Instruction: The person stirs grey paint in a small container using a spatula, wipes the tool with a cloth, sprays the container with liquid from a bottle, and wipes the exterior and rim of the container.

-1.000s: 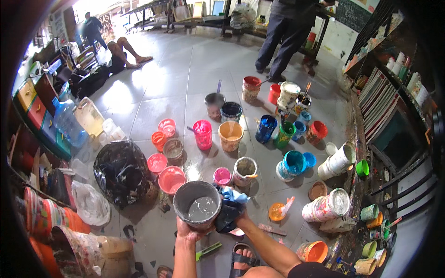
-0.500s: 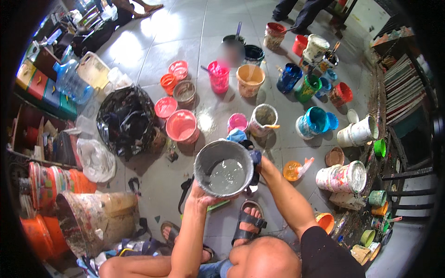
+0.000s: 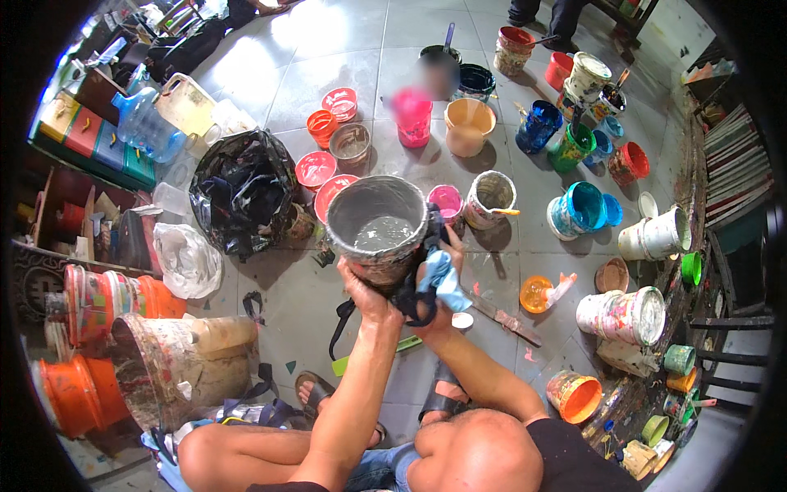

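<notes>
I grip a grey paint bucket (image 3: pixel 379 228) from below with my left hand (image 3: pixel 366 293); my right hand (image 3: pixel 438 275), at three o'clock, clutches a blue rag (image 3: pixel 443 279). Tilting could spill paint onto the floor (image 3: pixel 287 303).

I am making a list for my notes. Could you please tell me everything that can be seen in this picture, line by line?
grey bucket: one, grey, paint-stained, some grey liquid inside, held up at centre
cloth: one, light blue with dark straps, against the bucket's right side
black bag: one, black, shiny, on the floor to the left
water bottle: one, clear blue, lying at upper left
paint pots: many, pink, orange, blue, green, red, white, spread over the tiled floor
large stained bucket: one, beige, lower left
orange buckets: a few, far lower left
sandals: two, dark, on the person's feet
left hand: one, fingers under the bucket
right hand: one, pressing the cloth to the bucket
</notes>
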Tool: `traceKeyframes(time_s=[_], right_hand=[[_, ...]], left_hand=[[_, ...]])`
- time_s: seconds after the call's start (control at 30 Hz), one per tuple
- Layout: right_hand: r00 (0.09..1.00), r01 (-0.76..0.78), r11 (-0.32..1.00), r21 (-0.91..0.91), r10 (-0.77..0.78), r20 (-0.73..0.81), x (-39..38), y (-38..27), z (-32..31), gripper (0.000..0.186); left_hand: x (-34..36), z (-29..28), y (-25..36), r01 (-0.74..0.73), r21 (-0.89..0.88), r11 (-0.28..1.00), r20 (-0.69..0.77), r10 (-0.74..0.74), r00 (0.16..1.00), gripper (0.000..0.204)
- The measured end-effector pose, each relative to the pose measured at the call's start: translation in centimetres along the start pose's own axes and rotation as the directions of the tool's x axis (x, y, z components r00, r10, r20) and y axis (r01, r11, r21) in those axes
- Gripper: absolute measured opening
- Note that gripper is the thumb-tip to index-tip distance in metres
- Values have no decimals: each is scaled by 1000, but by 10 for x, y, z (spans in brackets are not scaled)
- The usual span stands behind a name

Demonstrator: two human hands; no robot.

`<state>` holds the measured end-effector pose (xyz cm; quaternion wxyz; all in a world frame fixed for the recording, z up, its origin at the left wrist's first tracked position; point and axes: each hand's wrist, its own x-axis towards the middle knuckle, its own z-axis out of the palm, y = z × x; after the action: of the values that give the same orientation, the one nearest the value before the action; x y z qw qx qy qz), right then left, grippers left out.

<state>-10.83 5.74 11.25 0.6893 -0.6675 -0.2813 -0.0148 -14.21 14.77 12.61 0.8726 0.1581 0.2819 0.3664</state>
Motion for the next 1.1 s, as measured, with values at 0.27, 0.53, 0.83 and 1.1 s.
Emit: traceKeyframes(time_s=[0.27, 0.53, 0.83, 1.1], right_hand=[[834, -392, 757, 522, 533, -146, 38, 29, -33, 41], [865, -487, 690, 536, 464, 188, 117, 36, -45, 38], [968, -236, 948, 214, 248, -31, 105, -8, -11, 25], [893, 444, 875, -196, -414, 175, 97, -63, -14, 35]], left_hand=[[-7, 25, 13, -24, 254, 967, 318, -60, 946, 81], [-24, 58, 61, -403, 788, 465, 554, -251, 794, 102], [-25, 71, 42, -417, 570, 708, 441, 165, 882, 96], [-25, 59, 43, -476, 611, 632, 350, 324, 879, 89]])
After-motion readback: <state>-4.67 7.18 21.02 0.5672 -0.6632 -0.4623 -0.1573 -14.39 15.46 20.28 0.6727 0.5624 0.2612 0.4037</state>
